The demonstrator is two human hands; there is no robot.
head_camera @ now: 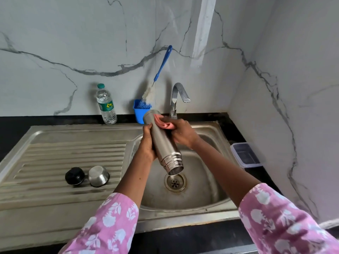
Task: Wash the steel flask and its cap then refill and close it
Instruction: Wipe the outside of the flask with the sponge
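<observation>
My left hand (147, 143) grips the cylindrical brushed-steel flask (161, 142) round its middle above the stainless-steel sink basin (201, 189), threaded open mouth tilted down toward 5 o'clock over the drain (175, 182), base up toward 11 o'clock. My right hand (181, 133) clamps a crumpled pink cloth (164, 123) against the flask's upper wall. The round black plastic stopper (74, 176) and the steel cup-shaped cap (98, 176) lie side by side on the ribbed drainboard (73, 153), at 8 o'clock from the flask.

This is looking like a home kitchen: a stainless steel sink (183, 215) with a ribbed drainboard (73, 153) is sitting in a black countertop (201, 235), a tap (176, 96) is rising behind it, and a bottle brush (161, 70) is standing in a blue holder (138, 112) against the marble-patterned wall (73, 33).
</observation>
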